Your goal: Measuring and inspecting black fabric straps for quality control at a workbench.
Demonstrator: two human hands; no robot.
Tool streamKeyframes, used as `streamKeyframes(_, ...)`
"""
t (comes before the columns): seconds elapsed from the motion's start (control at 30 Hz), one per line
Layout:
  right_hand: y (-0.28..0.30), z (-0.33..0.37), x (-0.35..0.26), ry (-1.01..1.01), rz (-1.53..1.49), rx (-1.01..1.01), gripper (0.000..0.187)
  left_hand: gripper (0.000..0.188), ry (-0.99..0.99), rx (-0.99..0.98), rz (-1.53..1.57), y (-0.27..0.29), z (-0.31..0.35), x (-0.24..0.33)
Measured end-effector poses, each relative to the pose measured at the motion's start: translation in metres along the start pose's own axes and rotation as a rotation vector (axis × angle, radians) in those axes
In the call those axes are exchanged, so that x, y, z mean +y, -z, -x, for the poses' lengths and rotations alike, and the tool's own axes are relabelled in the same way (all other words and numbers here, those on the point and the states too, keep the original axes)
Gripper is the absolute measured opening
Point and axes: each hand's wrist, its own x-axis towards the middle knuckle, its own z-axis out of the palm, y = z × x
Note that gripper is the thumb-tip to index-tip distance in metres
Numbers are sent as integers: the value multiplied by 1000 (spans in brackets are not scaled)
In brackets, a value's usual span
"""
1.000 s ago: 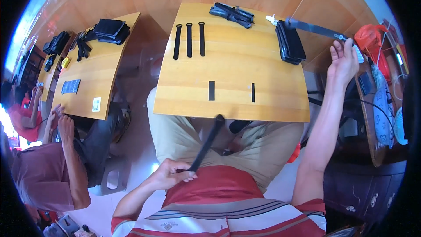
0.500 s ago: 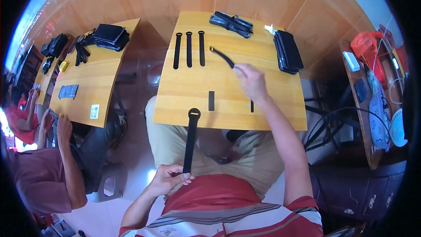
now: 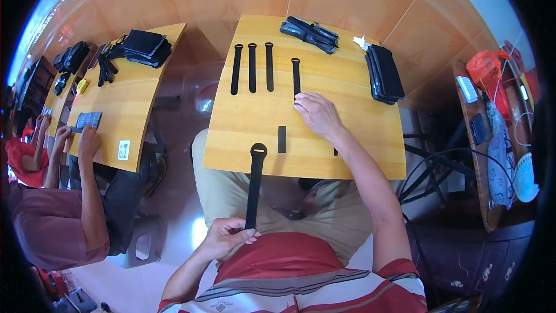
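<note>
In my left hand [image 3: 231,236] a black strap [image 3: 255,188] is pinched at its lower end. The strap points up past the table's front edge, and its rounded head with a slot is uppermost. My right hand [image 3: 318,113] grips the near end of another black strap [image 3: 296,73], whose slotted head points away from me over the tabletop. Left of it, three similar straps [image 3: 252,68] lie side by side in a row, slotted ends away from me. A short black strip [image 3: 282,139] lies closer to me, and a second small dark piece [image 3: 335,152] is partly hidden by my right forearm.
The wooden table [image 3: 231,145] also carries a bundle of black straps [image 3: 310,33] and a stack of black flat pieces [image 3: 384,73] at the back. A co-worker [image 3: 61,220] works at a separate table on the left. A cluttered side shelf [image 3: 489,197] stands right.
My right hand has moved a little left and toward me, and its strap has swung from slanting to nearly straight, down at the tabletop. My left hand stays about where it was.
</note>
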Motion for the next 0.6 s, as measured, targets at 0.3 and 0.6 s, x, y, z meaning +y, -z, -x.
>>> streamKeyframes(0.3,-5,-24,10,-37,-36,-117,27,20,0,2,18,-1,-11,0)
streamKeyframes(0.6,-22,-44,24,20,39,-103,24,20,-4,29,37,-3,-18,4)
